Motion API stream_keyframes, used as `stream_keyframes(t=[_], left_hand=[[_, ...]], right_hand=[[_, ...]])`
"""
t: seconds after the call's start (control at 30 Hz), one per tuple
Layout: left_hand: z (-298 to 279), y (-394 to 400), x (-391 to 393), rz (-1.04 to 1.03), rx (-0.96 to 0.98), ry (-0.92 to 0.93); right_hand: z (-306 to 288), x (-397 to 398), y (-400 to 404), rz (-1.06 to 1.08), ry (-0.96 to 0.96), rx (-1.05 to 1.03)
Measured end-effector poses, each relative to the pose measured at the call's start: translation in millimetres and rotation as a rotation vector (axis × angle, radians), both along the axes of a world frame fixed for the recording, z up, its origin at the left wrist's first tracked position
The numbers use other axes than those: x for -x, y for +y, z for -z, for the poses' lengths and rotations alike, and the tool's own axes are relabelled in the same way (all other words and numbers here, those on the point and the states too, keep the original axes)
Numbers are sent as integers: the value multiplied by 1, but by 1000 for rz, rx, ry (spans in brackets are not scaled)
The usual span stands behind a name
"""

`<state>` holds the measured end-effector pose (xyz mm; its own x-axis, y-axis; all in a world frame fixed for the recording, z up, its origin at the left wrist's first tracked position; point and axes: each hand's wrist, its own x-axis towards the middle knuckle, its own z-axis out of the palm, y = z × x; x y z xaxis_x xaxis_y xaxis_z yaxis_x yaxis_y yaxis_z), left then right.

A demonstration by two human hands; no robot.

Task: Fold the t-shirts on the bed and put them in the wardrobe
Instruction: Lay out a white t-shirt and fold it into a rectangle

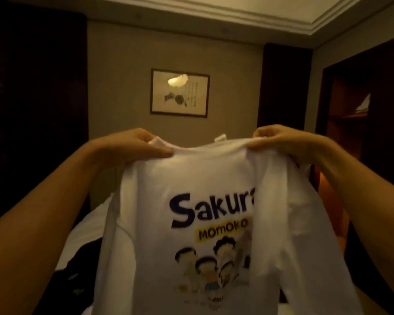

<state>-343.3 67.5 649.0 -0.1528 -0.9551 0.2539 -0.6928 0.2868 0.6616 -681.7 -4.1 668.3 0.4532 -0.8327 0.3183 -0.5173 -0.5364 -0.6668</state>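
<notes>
A white t-shirt (191, 201) hangs in the air in front of the person, held up by its shoulders above the bed (87, 226). Its printed side faces the camera: large dark blue letters reading "Sakura", with the last letter cut by a fold, a yellow band with "MOMOKO" beneath, and a drawing of several dark-haired cartoon figures lower down. The right side of the shirt is folded inward over the print, and a small label sticks up at the collar. The left hand (134, 144) pinches the left shoulder seam between thumb and curled fingers; the right hand (280, 138) pinches the right shoulder the same way. The cloth sags slightly between them. The shirt's lower edge runs out of view at the bottom. Below and to the left, white bedding shows, with a dark garment (77, 269) lying on it. Behind the shirt is a beige wall with a framed picture (179, 93); dark wooden panels stand on both sides, and an open wardrobe (350, 110) is at the right.
</notes>
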Motion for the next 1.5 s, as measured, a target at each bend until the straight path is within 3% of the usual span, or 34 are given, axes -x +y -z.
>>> stream_keyframes(t=[0.1,0.2,0.3,0.43,0.73,0.93,1.1,1.3,1.4,1.5], left_hand=[[79,-27,-10,-12,-256,-74],[182,-55,-18,-60,-388,8],[290,-80,-28,-140,-379,76],[398,-119,-34,-250,-210,51],[472,-289,-56,-456,-159,-18],[553,-406,-78,-428,-236,-103],[630,-446,-99,-426,-367,-127],[674,-508,-116,-440,-351,-132],[693,-542,-121,-425,-384,-3],[706,-554,-120,-436,-556,110]], right_hand=[[90,-11,-41,31,81,-181],[196,-23,-74,111,257,-284],[299,-36,-95,182,325,-324],[398,-52,-131,294,281,-310],[475,-101,-320,358,334,-213],[560,-122,-440,382,449,-269],[628,-132,-481,386,517,-394],[682,-154,-521,407,570,-395],[700,-160,-543,431,618,-408],[715,-175,-549,456,737,-414]])
